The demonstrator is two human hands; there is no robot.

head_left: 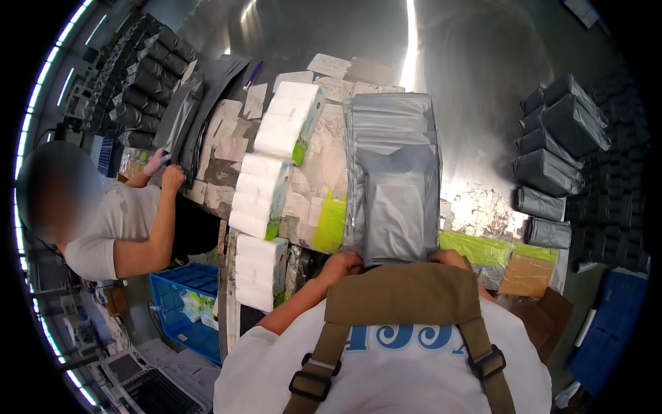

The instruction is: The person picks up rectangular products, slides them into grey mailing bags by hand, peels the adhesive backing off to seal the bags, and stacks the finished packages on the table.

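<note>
A stack of grey plastic mailing bags [393, 114] lies on the table right in front of me. The top bag [400, 207] bulges over something inside that I cannot see. My left hand [341, 265] is closed at the bag's near left corner, with the fingertips partly hidden. At the near right corner my right hand [449, 258] is curled against the bag's edge, partly covered by the brown strap. Left of the bags, white multi-packs of tissues [261, 196] with green ends form a row along the table.
A co-worker [127, 221] at the left handles flat grey bags [200, 117]. Filled grey parcels are piled at the far left [148, 83] and at the right [558, 138]. A blue crate [183, 276] stands low at the left. A purple pen [254, 74] lies beyond the tissues.
</note>
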